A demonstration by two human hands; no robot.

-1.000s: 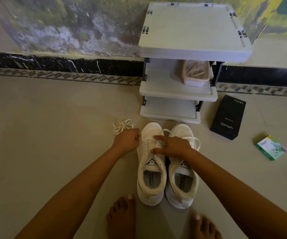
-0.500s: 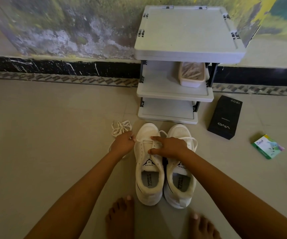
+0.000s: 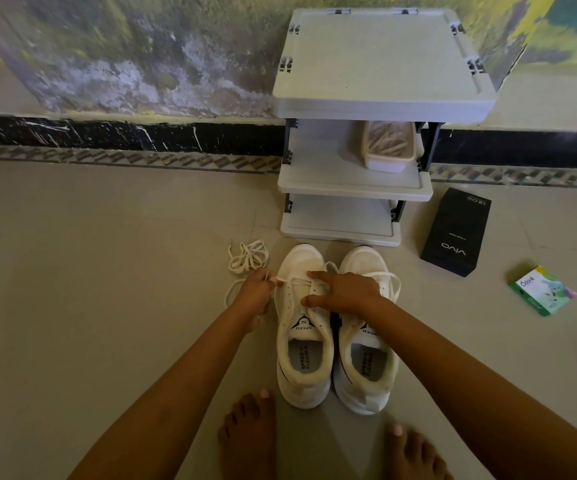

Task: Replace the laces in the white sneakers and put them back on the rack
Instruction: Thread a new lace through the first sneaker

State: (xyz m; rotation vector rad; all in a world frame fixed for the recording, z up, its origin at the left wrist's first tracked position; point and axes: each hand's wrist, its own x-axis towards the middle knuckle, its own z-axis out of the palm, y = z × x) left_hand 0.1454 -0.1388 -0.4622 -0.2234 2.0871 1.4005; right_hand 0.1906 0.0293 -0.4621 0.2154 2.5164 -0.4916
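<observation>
Floor (image 3: pixel 107 289); hands (image 3: pixel 257 292) low at sneaker lace (image 3: pixel 294 280)

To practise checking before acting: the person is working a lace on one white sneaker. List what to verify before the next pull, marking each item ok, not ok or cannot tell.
1. Left hand pinches the lace: ok.
2. Right hand steadies the left sneaker: ok.
3. Lace free of knots: cannot tell.
4. Right sneaker tied: not ok, a loop hangs loose.
5. Spare lace bundle lies apart from the sneakers: ok.
6. Rack stands just beyond the toes: ok.
</observation>
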